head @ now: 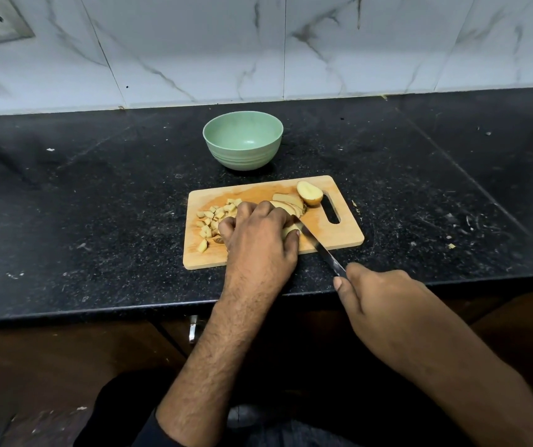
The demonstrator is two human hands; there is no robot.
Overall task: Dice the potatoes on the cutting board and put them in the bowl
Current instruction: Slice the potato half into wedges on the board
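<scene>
While left hand (258, 230) pins potato (291, 228), right hand (384, 304) grips knife (320, 248) beside it.

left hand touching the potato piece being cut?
Touching. Head view: left hand is curled over the potato piece, thumb tip pressed on it beside the knife.

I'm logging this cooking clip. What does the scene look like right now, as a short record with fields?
surface: black counter
board: wooden cutting board, handle slot at right
bowl: green bowl behind the board, nothing seen inside
diced: potato cubes on the board's left part
uncut: potato half and slices at the far right
left hand: holds a potato piece down
right hand: grips a knife, blade at the potato
</scene>
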